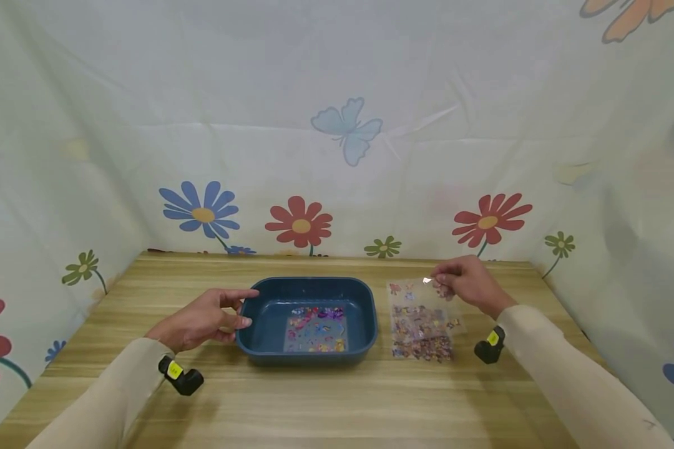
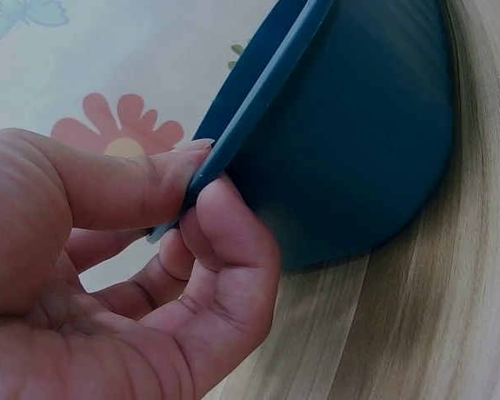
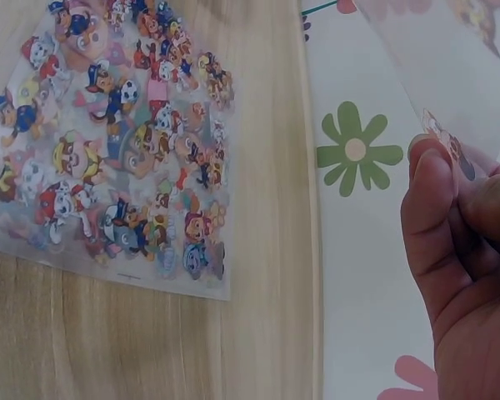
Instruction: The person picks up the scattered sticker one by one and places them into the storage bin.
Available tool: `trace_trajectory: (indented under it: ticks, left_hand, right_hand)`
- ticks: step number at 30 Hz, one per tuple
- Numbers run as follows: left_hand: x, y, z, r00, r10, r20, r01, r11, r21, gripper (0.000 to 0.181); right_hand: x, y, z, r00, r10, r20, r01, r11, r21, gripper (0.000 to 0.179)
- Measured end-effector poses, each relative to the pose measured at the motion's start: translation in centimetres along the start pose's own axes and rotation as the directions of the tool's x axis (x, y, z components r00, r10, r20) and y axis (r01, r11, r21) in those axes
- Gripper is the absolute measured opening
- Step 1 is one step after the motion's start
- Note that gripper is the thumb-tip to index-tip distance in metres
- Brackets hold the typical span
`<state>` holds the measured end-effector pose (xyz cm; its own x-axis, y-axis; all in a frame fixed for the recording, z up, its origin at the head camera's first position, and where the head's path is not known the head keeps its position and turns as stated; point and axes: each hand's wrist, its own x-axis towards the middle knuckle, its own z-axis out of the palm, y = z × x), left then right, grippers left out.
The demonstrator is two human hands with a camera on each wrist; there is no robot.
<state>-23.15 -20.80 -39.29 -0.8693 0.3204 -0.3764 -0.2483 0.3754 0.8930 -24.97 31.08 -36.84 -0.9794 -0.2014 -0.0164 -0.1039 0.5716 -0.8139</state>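
Observation:
With thumb and fingers my left hand (image 1: 202,320) pinches the left rim of a dark blue plastic basin (image 1: 306,358); the left wrist view shows the rim (image 2: 258,104) between thumb and index finger. Inside the basin lies a clear sticker sheet (image 1: 316,328) with small colourful pictures. Over on the right, my right hand (image 1: 472,284) pinches the edge of a transparent sticker sheet (image 3: 454,92), raised above the table. Below it a sticker sheet with cartoon puppies (image 3: 108,158) lies on the wood.
A light wood-grain table (image 1: 314,411) carries everything. White cloth (image 1: 247,143) printed with flowers and a butterfly hangs behind it and along both sides. Each forearm has a small black wrist camera (image 1: 182,377) strapped on.

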Motion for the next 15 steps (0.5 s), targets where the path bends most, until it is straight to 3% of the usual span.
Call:
trace_trajectory:
  ticks: [15]
  left_hand:
    - [-0.03, 0.03, 0.04, 1.0, -0.008, -0.001, 0.008, 1.0, -0.005, 0.078]
  right_hand:
    - [0.22, -0.9, 0.57, 0.999, -0.032, 0.009, 0.032, 0.999, 0.026, 0.024]
